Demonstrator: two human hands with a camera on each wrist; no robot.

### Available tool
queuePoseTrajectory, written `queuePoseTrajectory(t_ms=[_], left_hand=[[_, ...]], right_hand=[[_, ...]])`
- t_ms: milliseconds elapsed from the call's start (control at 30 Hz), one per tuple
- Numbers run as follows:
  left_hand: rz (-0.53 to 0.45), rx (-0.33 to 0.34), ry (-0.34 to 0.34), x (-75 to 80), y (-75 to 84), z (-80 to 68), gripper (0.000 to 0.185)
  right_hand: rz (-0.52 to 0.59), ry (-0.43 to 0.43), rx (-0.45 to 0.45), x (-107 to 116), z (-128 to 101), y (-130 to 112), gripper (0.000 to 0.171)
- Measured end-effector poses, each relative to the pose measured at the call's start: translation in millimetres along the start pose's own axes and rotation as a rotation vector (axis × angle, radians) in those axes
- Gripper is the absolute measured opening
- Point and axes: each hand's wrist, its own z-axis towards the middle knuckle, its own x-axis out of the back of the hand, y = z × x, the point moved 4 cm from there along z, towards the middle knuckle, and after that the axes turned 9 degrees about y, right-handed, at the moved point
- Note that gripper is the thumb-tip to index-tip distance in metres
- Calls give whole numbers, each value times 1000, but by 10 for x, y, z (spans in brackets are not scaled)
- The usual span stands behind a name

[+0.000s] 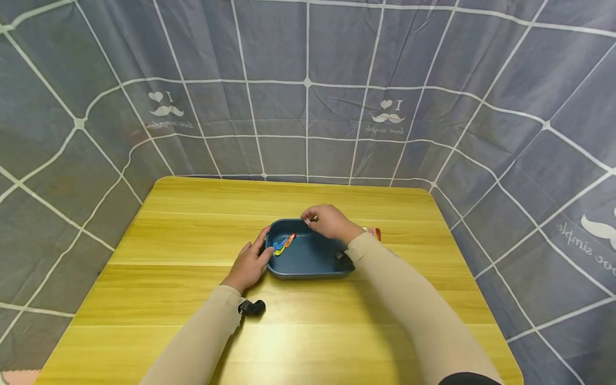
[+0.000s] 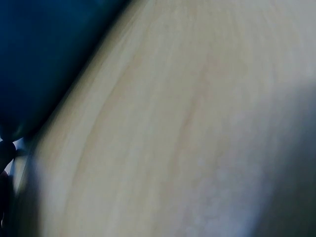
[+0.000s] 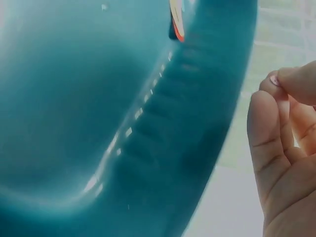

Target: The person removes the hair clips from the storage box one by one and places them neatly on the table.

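Sitting near the middle of the yellow wooden counter (image 1: 192,224), a blue tray (image 1: 308,259) holds a few coloured clips (image 1: 284,244) by its left wall. The left hand (image 1: 250,264) lies against the tray's left rim, fingers fairly straight and touching the edge, its grip closed on nothing. The right hand (image 1: 329,222) hovers over the tray's far rim with fingers curled; a small thing seems pinched at the fingertips, but it is too small to name, so whether that grip has hold of anything cannot be told. More coloured clips (image 1: 374,232) lie on the counter just right of the tray, behind the right wrist. A grey checked cloth (image 1: 308,80) walls in the counter on three sides.
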Motion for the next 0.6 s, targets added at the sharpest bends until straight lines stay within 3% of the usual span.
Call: queuePoseTrajectory(t_ms=[600], left_hand=[[-1, 16, -9, 8, 36, 4, 54]], right_hand=[[84, 76, -193, 549, -280, 572, 29]])
